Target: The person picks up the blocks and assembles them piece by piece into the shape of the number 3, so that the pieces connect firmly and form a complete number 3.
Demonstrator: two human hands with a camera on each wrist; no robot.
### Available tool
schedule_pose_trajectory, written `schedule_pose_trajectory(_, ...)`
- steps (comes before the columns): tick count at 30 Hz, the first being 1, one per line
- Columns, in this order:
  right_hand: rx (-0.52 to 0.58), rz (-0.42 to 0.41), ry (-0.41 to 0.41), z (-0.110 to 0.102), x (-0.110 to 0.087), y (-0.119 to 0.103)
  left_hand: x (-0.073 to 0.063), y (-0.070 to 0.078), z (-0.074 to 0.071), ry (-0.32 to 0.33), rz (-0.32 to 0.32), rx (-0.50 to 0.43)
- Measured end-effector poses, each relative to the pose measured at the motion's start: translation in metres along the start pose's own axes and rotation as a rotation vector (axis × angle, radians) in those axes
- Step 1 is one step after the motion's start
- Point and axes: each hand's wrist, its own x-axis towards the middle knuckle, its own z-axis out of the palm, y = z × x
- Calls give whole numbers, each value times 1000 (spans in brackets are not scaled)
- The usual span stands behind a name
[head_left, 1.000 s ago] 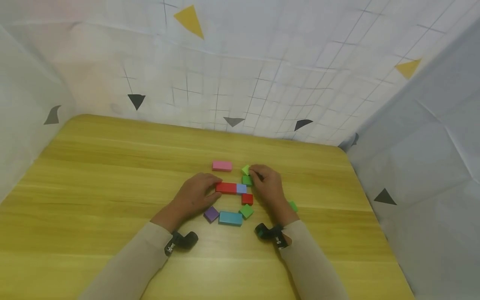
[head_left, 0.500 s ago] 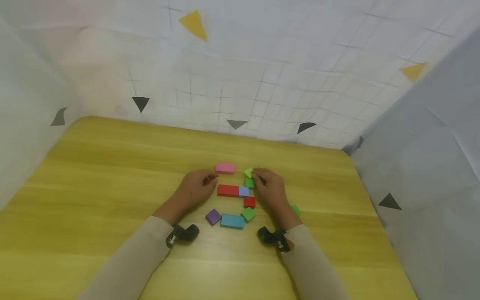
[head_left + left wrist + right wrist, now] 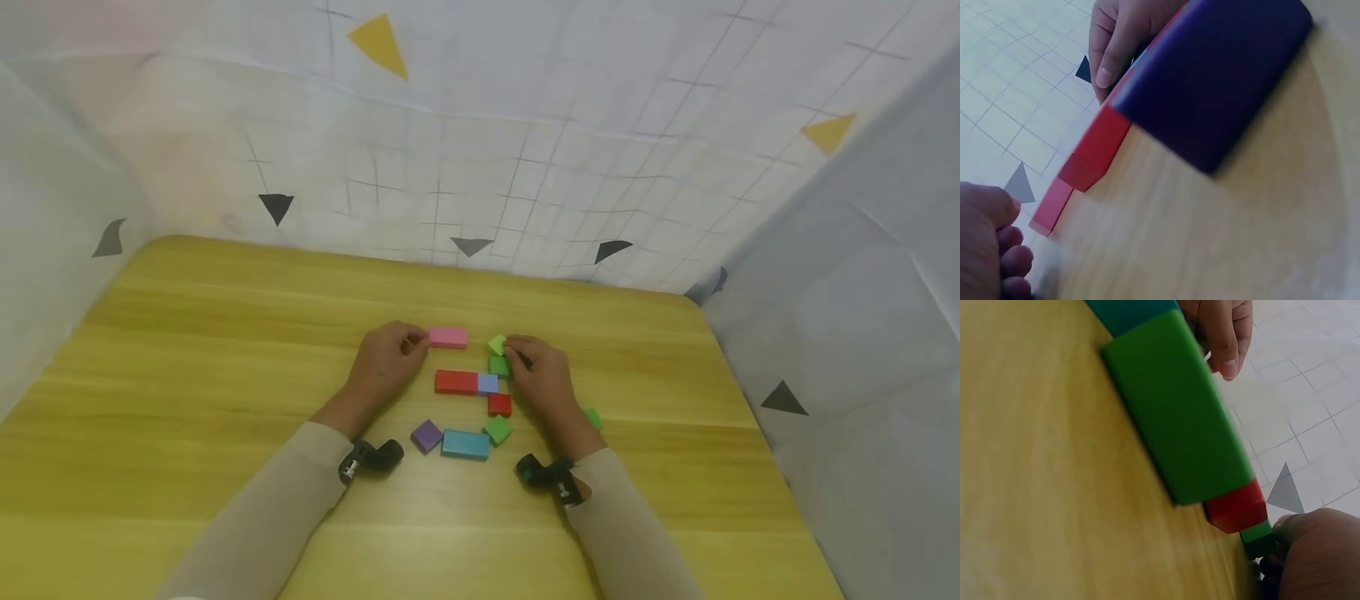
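My left hand (image 3: 386, 360) has its fingertips at the left end of a pink rectangular block (image 3: 447, 337). In the left wrist view its fingers are bent, and a small gap shows between the thumb and the pink block (image 3: 1052, 206). My right hand (image 3: 542, 379) pinches the right corner of a light green block (image 3: 497, 344), set diagonally. Just below that lies a green block (image 3: 499, 367). A long red block (image 3: 456, 382) with a periwinkle block (image 3: 487, 383) at its right end lies between the hands, above a small red block (image 3: 499, 405).
Nearer the body, a purple block (image 3: 427, 436), a blue rectangular block (image 3: 465, 445) and a green block (image 3: 497, 430) form a row. Another green block (image 3: 592, 418) lies beside the right wrist, partly hidden. White patterned sheets (image 3: 450, 125) surround the wooden table (image 3: 187, 375).
My left hand has left the long red block and moved away from the body to the pink block's left end. The right hand stays at the light green block.
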Motion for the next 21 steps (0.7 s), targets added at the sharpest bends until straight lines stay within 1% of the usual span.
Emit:
schedule_pose_trajectory(4, 7, -2, 2, -1, 0, 0, 0, -2, 1, 1, 59, 27)
schedule_pose_trajectory(7, -3, -7, 0, -1, -1, -1, 2, -3, 3, -15, 115, 63)
schedule_pose_trajectory(10, -26, -9, -1, -1, 1, -3, 6, -4, 2, -41, 150, 94)
schedule_pose_trajectory(11, -27, -8, -1, 0, 1, -4, 7, -4, 2, -51, 156, 106)
schedule_pose_trajectory(14, -16, 3, 2, -1, -1, -4, 9, -2, 3, -70, 145, 131)
schedule_pose_trajectory(18, 0, -1, 1, -1, -2, -5, 11, 0, 4, -73, 130, 161)
schedule_pose_trajectory(21, 4, -4, 8, -1, -2, -6, 14, 1, 4, -81, 150, 171)
